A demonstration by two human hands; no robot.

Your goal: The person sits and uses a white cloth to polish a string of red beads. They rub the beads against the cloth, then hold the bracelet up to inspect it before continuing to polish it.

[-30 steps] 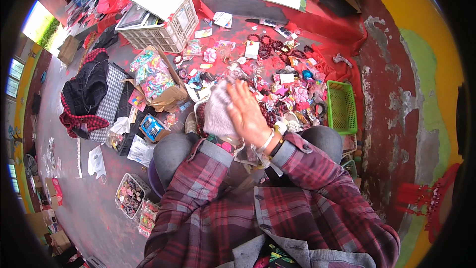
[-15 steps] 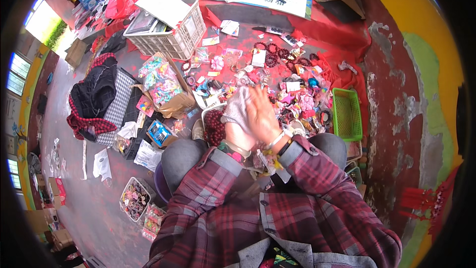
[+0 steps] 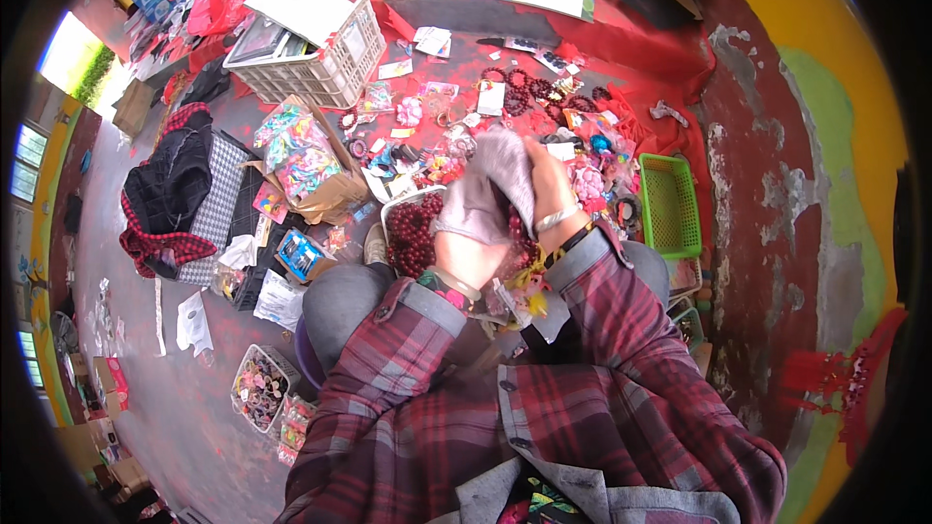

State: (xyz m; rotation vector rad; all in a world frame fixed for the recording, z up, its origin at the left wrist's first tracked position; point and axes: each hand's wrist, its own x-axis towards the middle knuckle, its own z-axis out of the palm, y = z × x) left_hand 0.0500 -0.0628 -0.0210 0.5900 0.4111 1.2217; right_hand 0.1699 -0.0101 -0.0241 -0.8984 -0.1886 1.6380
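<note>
A pale grey-pink cloth, apparently a glove, covers my left hand [image 3: 472, 206] from the wrist up, so its bare fingers are hidden. The upper part of the glove [image 3: 503, 153] bends over toward my right hand [image 3: 550, 182]. My right hand is bare and closes against the glove's right side, fingertips partly hidden behind it. Just under and left of my hands, a white basket [image 3: 387, 223] holds dark red beads [image 3: 413, 238]. Yellow and clear small pieces [image 3: 529, 299] lie below my wrists, between my knees.
Beyond my hands spread bead bracelets [image 3: 524, 87], hair ornaments [image 3: 587, 181] and cards. A green basket [image 3: 670, 206] stands right, near the peeling wall [image 3: 752, 165]. A cardboard box of colourful packets [image 3: 309, 160], a white crate [image 3: 340, 68] and a basket of small items [image 3: 262, 388] are left.
My right hand has moved from lying across the gloved left hand to its right side. The glove's upper part now bends over, and the whole view has shifted slightly.
</note>
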